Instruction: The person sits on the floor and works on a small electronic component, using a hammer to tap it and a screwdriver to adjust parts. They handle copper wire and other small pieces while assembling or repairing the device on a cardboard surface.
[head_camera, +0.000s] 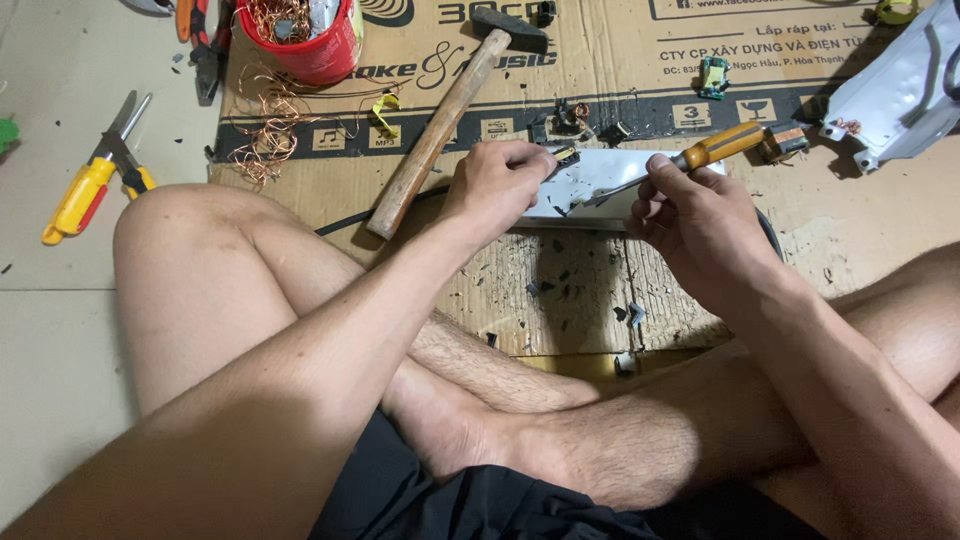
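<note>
Left of the white panel (600, 185), a hammer (440, 120) is lying idle on the cardboard (560, 290). The left hand (497, 185) is gripping the white panel's edge tight, while the right hand (700, 215) is closing around a screwdriver (690, 157), prying into it. Dark fragments (560, 280) are lying below the white panel; it looks partly stripped.

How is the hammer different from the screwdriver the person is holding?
The hammer lies untouched on the cardboard, while the screwdriver is held in the right hand. The hammer has a long plain wooden handle; the screwdriver has a shorter orange one. The hammer ends in a dark blocky head, the screwdriver in a thin metal shaft that points at the white piece under the left hand. Both are hand tools.
</note>
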